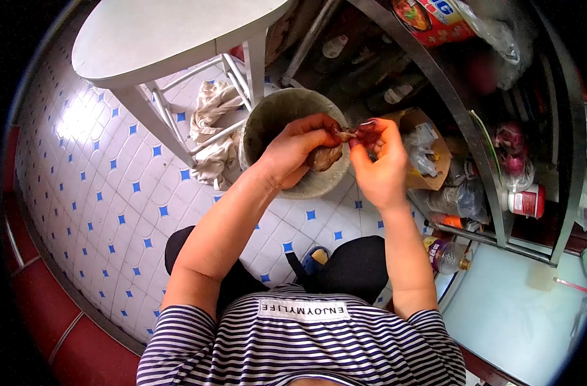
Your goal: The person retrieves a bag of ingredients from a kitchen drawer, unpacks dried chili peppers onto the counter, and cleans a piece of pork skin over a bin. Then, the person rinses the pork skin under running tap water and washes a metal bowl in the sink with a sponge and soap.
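My left hand point(297, 148) is closed around a brown, lumpy piece point(324, 157) that looks like a root or tuber, though its exact kind is unclear. Thumb and fingertips of that hand meet at a thin pale end point(346, 135) at its top. From the other side, my right hand point(380, 154) pinches the same pale end, with dark stains on its fingertips. Both hands are over a grey-green bucket point(260, 119) on the floor. Shadow and the hands hide most of the bucket's bottom.
A white stool point(184, 38) stands at the upper left, a crumpled cloth point(206, 128) beneath it. To the right, a metal-framed rack point(445, 96) holds bottles, a cardboard box point(440, 154) and a bag of red onions point(513, 151). A plastic bottle point(447, 257) lies near my right forearm.
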Available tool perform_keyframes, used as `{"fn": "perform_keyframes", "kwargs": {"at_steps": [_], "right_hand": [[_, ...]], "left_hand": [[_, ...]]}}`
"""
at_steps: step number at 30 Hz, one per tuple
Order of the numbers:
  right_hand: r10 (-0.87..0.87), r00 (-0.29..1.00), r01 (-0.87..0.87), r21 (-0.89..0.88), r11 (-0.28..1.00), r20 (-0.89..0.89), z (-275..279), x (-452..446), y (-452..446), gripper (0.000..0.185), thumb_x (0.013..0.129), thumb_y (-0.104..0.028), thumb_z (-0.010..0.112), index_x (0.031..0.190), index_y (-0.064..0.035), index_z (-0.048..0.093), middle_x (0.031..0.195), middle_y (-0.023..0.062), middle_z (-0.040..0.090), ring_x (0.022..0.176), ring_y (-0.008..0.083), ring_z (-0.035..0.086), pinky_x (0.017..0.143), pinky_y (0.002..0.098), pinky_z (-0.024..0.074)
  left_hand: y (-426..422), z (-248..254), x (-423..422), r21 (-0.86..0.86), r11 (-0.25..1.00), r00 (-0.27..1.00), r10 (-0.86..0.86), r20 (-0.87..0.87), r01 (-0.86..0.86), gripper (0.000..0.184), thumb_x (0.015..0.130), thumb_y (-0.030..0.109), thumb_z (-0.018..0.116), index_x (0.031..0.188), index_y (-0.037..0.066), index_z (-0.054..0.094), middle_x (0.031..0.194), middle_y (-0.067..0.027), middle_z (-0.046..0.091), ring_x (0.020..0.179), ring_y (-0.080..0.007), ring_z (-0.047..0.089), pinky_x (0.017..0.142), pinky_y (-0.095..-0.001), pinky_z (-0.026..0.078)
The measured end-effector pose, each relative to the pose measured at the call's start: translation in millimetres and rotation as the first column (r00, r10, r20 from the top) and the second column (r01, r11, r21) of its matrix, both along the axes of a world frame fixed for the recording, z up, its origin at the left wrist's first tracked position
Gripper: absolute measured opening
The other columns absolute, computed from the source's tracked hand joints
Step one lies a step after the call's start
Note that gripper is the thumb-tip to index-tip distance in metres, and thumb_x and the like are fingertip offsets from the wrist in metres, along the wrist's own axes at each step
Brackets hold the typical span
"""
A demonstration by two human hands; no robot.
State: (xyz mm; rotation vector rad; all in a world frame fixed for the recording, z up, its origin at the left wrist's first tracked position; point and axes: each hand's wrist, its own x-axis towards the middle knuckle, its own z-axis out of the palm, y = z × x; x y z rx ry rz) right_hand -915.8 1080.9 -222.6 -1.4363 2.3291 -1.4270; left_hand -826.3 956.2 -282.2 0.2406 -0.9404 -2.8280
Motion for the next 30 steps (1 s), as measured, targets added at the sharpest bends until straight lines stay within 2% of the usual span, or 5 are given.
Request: {"fn": "perform_keyframes", "kwargs": {"at_steps": [1,6,21,26,30], "right_hand": [[-0.081,0.909,0.108,-0.044,0.993,0.410,-3,2,1,0.012,0.079,0.001,0.060,0.089,0.0007,0.054,0.081,0.0047,0.059,0.073,0.0098,0.056,0.063,0.0268,0.0468],[-0.064,0.884,0.014,0.111,0.994,0.464,-5,7,9,0.009,0.079,-0.002,0.062,0.083,0.0029,0.055,0.073,0.0051,0.061,0.061,0.0096,0.056,0.053,0.0259,0.0461],[0.060,0.819,-0.048,0.036,0.998,-0.570,-1,-6,2,0.013,0.072,0.001,0.060,0.084,0.0028,0.055,0.073,0.0137,0.057,0.063,0.0221,0.059,0.054,0.0320,0.0474],[-0.023,0.826,0.027,0.002,1.000,0.563,-7,3,6,0.009,0.080,-0.002,0.058,0.087,0.0018,0.055,0.077,0.0053,0.061,0.067,0.0099,0.056,0.056,0.0263,0.0480],[-0.023,0.897,-0.003,0.059,0.998,0.441,-6,1,6,0.008,0.084,-0.006,0.058,0.089,0.0006,0.057,0.078,0.0018,0.060,0.068,0.0072,0.055,0.057,0.0220,0.0450]], "left_hand": [[-1,0,0,0.087,0.996,1.000,-0.021,0.009,0.020,0.017,0.080,0.003,0.051,0.096,0.002,0.053,0.092,-0.0076,0.057,0.083,-0.0157,0.057,0.076,-0.0265,0.048],[0,-3,0,0.111,0.994,1.000,0.003,0.029,-0.007,0.021,0.081,0.002,0.051,0.101,0.001,0.053,0.096,-0.0094,0.058,0.086,-0.0173,0.058,0.078,-0.0275,0.048],[-4,-1,4,0.090,0.992,0.995,-0.094,0.041,0.091,0.020,0.078,0.004,0.051,0.098,0.000,0.054,0.093,-0.0082,0.058,0.083,-0.0154,0.057,0.074,-0.0252,0.048],[-1,4,4,0.119,0.990,0.992,-0.091,0.086,0.080,0.010,0.080,0.004,0.050,0.088,0.002,0.056,0.082,-0.0056,0.056,0.073,-0.0138,0.055,0.065,-0.0258,0.046],[-1,4,3,0.138,0.989,0.994,-0.069,0.083,0.057,0.010,0.080,0.005,0.051,0.088,0.002,0.056,0.083,-0.0054,0.056,0.072,-0.0136,0.055,0.065,-0.0253,0.046]]}}
